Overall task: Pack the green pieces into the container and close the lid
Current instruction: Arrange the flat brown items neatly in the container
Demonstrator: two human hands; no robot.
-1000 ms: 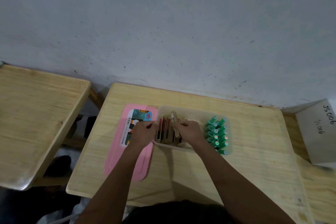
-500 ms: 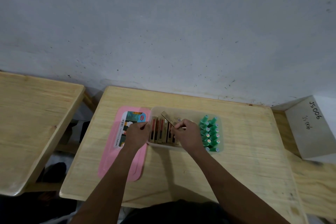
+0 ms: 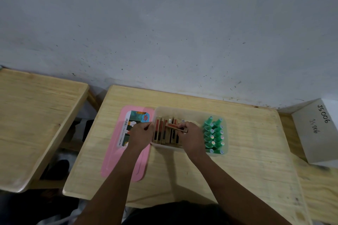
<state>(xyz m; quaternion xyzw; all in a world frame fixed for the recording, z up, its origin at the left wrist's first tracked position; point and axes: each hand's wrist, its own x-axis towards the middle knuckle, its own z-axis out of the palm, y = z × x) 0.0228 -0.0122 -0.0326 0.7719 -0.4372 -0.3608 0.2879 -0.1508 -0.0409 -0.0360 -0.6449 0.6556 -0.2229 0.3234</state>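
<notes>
A clear plastic container (image 3: 190, 110) sits mid-table. Several green pieces (image 3: 214, 134) stand in two rows at its right end. Several flat brown-and-red boxes (image 3: 162, 129) stand on edge in its left part. My right hand (image 3: 190, 138) is over the container's middle, shut on one brown-and-red box (image 3: 175, 127) that lies flat across the tops of the others. My left hand (image 3: 140, 135) grips the container's left rim. The pink lid (image 3: 117, 153) with a printed label lies flat on the table, left of the container and partly under my left forearm.
A second wooden table (image 3: 34, 120) stands to the left, across a gap. A white box marked JS006 (image 3: 316, 129) sits at the right edge. The grey wall rises right behind the table (image 3: 256, 151).
The box in my right hand has gone from tilted upward to lying flat across the other boxes. My left hand stays on the container's left rim. The camera view shifted slightly.
</notes>
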